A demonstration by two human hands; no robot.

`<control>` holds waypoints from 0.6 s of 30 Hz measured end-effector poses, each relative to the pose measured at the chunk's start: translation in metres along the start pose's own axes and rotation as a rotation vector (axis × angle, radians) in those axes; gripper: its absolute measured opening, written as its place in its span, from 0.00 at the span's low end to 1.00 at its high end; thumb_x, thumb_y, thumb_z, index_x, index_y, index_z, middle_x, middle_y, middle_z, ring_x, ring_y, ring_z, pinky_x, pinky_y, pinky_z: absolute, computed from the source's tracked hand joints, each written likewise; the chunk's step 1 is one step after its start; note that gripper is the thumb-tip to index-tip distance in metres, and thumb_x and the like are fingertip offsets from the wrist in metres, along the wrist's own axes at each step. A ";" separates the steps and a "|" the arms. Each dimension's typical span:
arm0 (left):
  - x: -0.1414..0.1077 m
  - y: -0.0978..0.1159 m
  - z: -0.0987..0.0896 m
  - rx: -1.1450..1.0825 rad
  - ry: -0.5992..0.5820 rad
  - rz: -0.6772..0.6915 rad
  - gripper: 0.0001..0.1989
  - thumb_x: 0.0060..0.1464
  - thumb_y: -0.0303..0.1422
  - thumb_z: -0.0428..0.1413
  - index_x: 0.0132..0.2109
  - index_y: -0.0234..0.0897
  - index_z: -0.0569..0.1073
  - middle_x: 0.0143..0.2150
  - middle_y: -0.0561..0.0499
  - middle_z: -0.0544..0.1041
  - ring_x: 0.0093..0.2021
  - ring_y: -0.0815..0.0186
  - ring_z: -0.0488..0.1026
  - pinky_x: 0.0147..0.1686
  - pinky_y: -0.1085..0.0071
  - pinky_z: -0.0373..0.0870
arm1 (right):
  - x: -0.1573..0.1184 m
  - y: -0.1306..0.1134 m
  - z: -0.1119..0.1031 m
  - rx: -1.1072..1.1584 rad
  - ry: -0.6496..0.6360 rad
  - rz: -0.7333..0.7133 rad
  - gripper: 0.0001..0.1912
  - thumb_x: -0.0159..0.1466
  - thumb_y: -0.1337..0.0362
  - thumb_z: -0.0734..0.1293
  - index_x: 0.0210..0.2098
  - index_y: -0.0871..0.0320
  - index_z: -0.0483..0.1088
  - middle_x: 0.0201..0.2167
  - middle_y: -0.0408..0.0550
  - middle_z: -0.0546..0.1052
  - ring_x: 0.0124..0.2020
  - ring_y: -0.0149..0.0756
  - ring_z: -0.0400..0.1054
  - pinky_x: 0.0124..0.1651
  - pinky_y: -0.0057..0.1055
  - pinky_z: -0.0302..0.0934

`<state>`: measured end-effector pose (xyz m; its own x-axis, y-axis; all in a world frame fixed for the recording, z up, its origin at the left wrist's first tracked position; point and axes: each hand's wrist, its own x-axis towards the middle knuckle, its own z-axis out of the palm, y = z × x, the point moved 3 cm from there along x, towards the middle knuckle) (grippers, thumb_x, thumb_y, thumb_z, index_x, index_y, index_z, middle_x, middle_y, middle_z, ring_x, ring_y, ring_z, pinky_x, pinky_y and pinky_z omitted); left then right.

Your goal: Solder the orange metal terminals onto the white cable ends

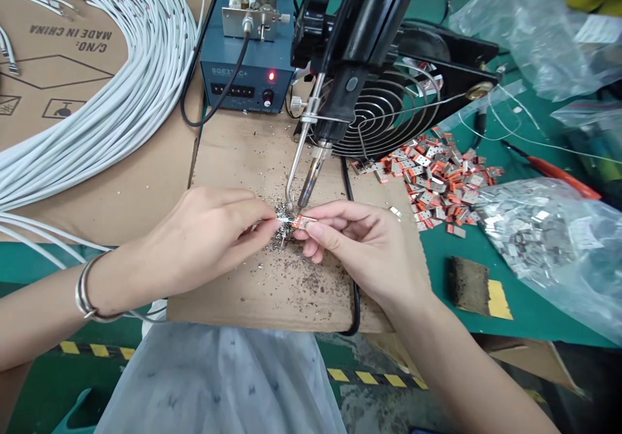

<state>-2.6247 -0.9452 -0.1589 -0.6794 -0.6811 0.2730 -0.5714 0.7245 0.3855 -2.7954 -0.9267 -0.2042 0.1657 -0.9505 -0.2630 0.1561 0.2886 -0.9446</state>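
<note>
Orange-and-silver connector (pixel 303 223) sits mid-frame, fingers of the right hand (pixel 376 246) grasping it; left hand (pixel 214 230) pinches a white cable end (pixel 284 219) beside it. Step: likely wire-joining below the soldering iron (pixel 339 100) (scraps (pixel 315 278) around); next probably calls for steady alignment.

- Held connector (pixel 304 222): bright metal plate, orange body that looks like plastic.
- Wire (pixel 283 219): white, plastic-looking sheath.
- Soldering iron (pixel 372 26): smooth black plastic handle with a soft gloss; metal barrel, darkened and dull towards the tip.
- Bundled cables (pixel 160 91): smooth white plastic skin, faintly glossy.
- Cardboard (pixel 233 162): matt brown paper, gritty with dark specks and shiny metallic bits.
- Station box (pixel 210 53): smooth blue painted finish, bare metal fittings on top.
- Bracelet (pixel 83 291): polished metal.
- Sponge (pixel 469 285): rough, matt, porous.
- Bag (pixel 549 233): clear, crinkled, glossy plastic.
- Garment (pixel 218 382): thin, matt, creased cloth.
</note>
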 end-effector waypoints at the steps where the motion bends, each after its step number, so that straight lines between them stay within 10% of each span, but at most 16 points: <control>1: 0.000 0.000 0.000 -0.006 -0.004 -0.002 0.09 0.57 0.29 0.51 0.33 0.33 0.74 0.21 0.56 0.67 0.21 0.75 0.62 0.20 0.78 0.54 | 0.000 0.000 0.000 0.005 -0.001 0.000 0.04 0.52 0.67 0.72 0.29 0.58 0.75 0.23 0.43 0.78 0.19 0.23 0.70 0.21 0.17 0.66; 18: 0.002 0.000 0.000 0.023 -0.027 -0.021 0.09 0.57 0.30 0.51 0.32 0.34 0.74 0.22 0.56 0.70 0.21 0.74 0.64 0.21 0.77 0.55 | -0.002 -0.001 0.001 0.001 0.025 0.001 0.05 0.50 0.67 0.73 0.28 0.59 0.75 0.22 0.43 0.78 0.18 0.23 0.69 0.20 0.17 0.65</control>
<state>-2.6261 -0.9462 -0.1587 -0.6795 -0.6930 0.2407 -0.5956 0.7127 0.3705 -2.7950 -0.9253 -0.2023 0.1412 -0.9528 -0.2688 0.1572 0.2896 -0.9441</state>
